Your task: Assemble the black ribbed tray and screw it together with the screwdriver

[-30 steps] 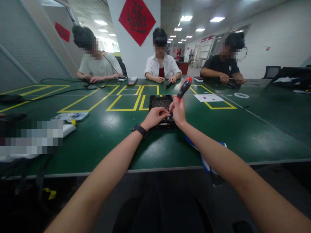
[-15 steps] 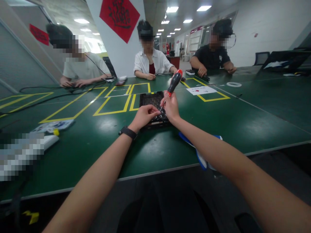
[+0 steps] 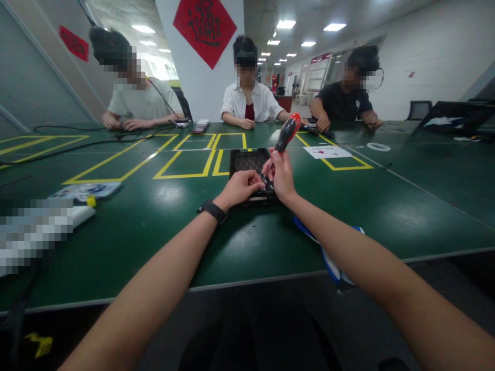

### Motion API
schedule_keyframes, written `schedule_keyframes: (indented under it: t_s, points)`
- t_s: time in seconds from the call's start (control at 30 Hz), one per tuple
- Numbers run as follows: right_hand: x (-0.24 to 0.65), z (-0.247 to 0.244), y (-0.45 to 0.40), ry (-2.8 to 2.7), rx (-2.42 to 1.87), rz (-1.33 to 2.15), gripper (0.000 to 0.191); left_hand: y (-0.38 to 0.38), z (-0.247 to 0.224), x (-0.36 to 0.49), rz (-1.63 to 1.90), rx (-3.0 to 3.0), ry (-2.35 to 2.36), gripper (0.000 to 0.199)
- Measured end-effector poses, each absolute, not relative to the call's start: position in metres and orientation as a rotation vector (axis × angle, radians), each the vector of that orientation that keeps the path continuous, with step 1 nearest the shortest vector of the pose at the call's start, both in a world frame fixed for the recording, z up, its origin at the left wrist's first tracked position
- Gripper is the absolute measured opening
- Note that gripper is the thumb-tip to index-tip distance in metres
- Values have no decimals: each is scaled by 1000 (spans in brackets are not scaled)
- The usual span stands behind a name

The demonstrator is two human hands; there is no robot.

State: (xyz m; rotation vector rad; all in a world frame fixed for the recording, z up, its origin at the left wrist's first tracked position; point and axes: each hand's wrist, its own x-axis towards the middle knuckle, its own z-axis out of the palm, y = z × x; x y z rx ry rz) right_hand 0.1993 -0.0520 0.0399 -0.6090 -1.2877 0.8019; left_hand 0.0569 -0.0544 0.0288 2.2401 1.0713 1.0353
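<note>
A screwdriver [image 3: 289, 135] with a red and black handle slants down, its shaft pointing into a shallow black tray [image 3: 236, 157]. My right hand [image 3: 282, 176] is closed round the screwdriver low on its handle, over the tray's right side. My left hand [image 3: 242, 188] is at the tray's front left, thumb and fingers pinched together close to the screwdriver's tip. What the pinch holds, if anything, is too small to make out. Small dark parts lie in the tray, partly covered by both hands.
Blue and white cloth [image 3: 335, 270] lies under my right forearm at the table edge. Yellow tape [image 3: 181, 176] marks rectangles on the green table [image 3: 162, 221]. A paper sheet [image 3: 328, 152] and a white ring [image 3: 378, 147] lie to the right. Three people sit opposite.
The whole view has shifted slightly, so the scene sits a little further right. Both hands keep their places at the tray, the screwdriver still in the right one.
</note>
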Motion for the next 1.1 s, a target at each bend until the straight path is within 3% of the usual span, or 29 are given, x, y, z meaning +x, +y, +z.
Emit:
schedule_keyframes:
  t_s: [1.1]
  points:
    - [195,43,-51,-1281,-676,810,40,-50,28,59,1108,2077,973,25]
